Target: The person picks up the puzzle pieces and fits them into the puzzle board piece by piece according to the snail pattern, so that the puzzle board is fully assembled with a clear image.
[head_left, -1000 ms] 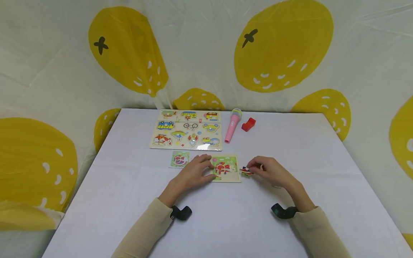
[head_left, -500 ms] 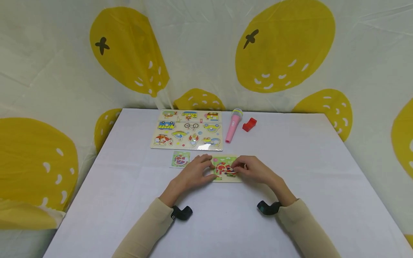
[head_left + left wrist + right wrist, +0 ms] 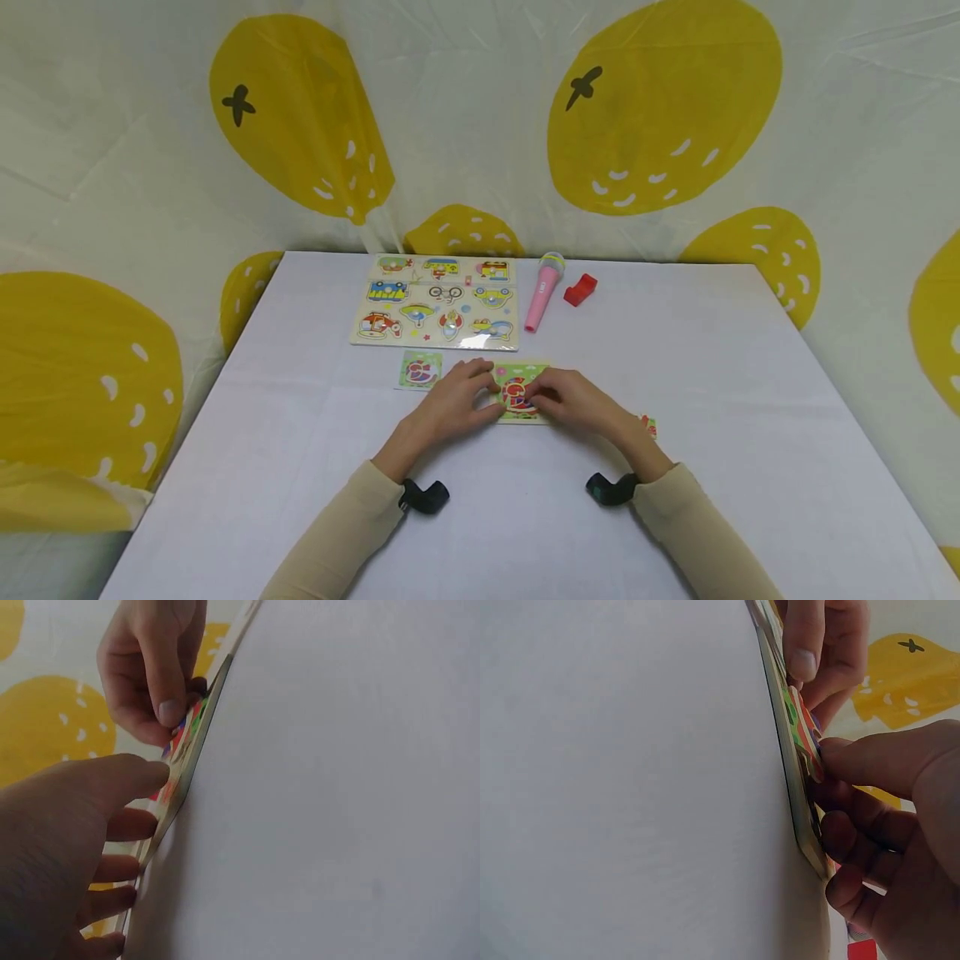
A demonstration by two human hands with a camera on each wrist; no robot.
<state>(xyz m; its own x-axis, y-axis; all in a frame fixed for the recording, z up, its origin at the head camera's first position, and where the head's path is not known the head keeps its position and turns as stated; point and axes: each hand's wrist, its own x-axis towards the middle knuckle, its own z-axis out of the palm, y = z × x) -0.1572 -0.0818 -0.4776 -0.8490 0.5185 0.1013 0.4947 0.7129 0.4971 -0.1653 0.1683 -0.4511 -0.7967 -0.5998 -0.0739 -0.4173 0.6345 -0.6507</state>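
Observation:
A small wooden puzzle board with a green and red picture lies flat on the table. My left hand rests at its left edge, thumb and fingers spread and touching the rim. Over the board, my right hand pinches a puzzle piece with red, green and blue parts between thumb and fingers. In the right wrist view this piece sits tilted on the board. Just left of the left hand is a picture card. Another puzzle piece lies partly hidden behind the right wrist.
A large wooden vehicle puzzle lies behind the board. To its right are a pink toy microphone and a red curved block. The white table meets a patterned curtain at its back edge.
My right hand has carried the puzzle piece leftward from beside the board onto it. The loose piece by the right wrist has come into view. The left hand stays in place.

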